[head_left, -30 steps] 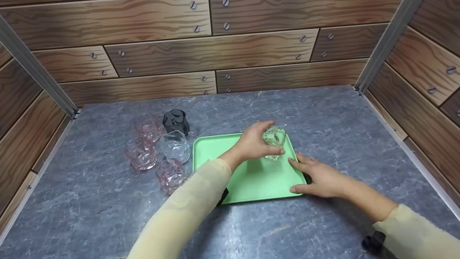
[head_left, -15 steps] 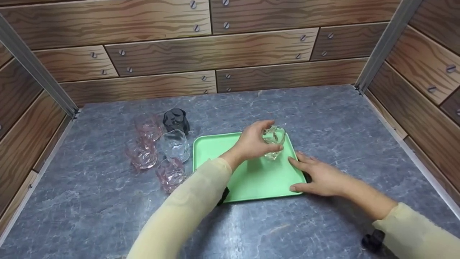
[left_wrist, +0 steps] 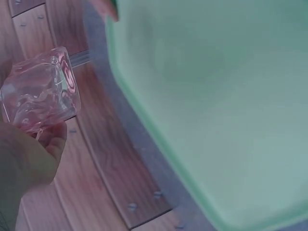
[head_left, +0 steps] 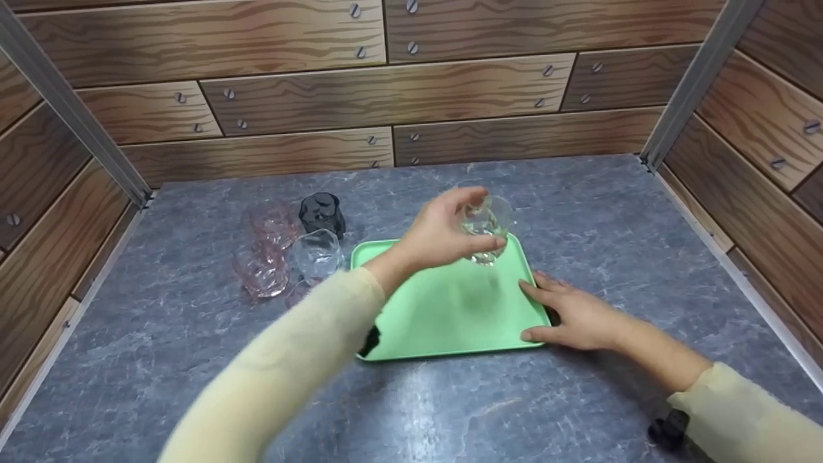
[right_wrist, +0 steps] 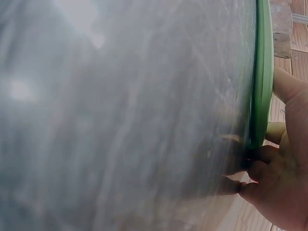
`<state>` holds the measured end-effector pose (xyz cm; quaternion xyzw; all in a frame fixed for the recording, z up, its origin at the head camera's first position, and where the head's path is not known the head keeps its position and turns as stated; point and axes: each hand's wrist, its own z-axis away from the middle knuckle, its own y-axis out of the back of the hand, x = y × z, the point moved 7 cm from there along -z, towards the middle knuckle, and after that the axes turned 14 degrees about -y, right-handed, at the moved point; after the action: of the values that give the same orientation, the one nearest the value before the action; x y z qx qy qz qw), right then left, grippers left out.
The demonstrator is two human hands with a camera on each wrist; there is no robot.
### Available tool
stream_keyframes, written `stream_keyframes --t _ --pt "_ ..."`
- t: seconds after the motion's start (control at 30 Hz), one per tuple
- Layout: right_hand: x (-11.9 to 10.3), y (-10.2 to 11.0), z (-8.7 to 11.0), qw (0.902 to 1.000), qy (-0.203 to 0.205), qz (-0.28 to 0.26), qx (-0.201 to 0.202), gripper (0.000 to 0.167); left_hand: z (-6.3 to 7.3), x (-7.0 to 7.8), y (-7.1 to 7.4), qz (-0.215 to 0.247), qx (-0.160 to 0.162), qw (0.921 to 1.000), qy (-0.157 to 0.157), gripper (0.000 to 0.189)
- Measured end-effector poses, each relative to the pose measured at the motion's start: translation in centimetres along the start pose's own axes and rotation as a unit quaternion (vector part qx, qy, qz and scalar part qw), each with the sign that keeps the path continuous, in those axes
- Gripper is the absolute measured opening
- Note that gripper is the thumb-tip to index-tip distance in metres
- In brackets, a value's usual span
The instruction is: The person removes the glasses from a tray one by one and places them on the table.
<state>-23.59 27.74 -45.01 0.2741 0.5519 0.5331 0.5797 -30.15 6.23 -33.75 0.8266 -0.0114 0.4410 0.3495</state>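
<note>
My left hand grips a clear drinking glass with wavy sides, raised over the far right part of a light green tray. Thumb and fingers curl round the side of the glass. In the left wrist view that glass has a pinkish tint, with fingers under its side. My right hand rests at the right edge of the tray, thumb and forefinger over the rim. In the right wrist view, other fingers of the right hand touch the table beside the green rim.
Left of the tray stand pink glasses, a clear glass and a dark grey glass. The left sleeve partly hides one pink glass. Wood-patterned walls surround the grey marbled table.
My left hand has lifted the clear glass up and away from the tray, slightly toward the back. The right hand stays at the tray's edge.
</note>
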Motion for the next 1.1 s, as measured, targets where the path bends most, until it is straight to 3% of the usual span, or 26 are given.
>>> stream_keyframes --t 0.27,0.6,0.87,1.1 --pt "0.1 0.0 -0.1 1.0 0.001 -0.002 0.0 0.102 3.0 2.7 6.6 -0.006 0.039 0.999 -0.019 0.088" --pt "0.3 0.0 0.1 0.9999 0.001 -0.011 -0.002 0.103 10.2 3.0 14.1 -0.046 0.1 0.9937 -0.024 0.084" --pt "0.5 0.0 0.2 1.0 -0.003 -0.005 -0.008 0.104 16.9 0.9 17.6 -0.073 0.154 0.9854 0.008 0.082" --pt "0.3 -0.1 0.0 0.9999 -0.008 -0.005 -0.008 0.105 21.3 -0.1 19.6 -0.103 0.191 0.976 0.02 0.081"
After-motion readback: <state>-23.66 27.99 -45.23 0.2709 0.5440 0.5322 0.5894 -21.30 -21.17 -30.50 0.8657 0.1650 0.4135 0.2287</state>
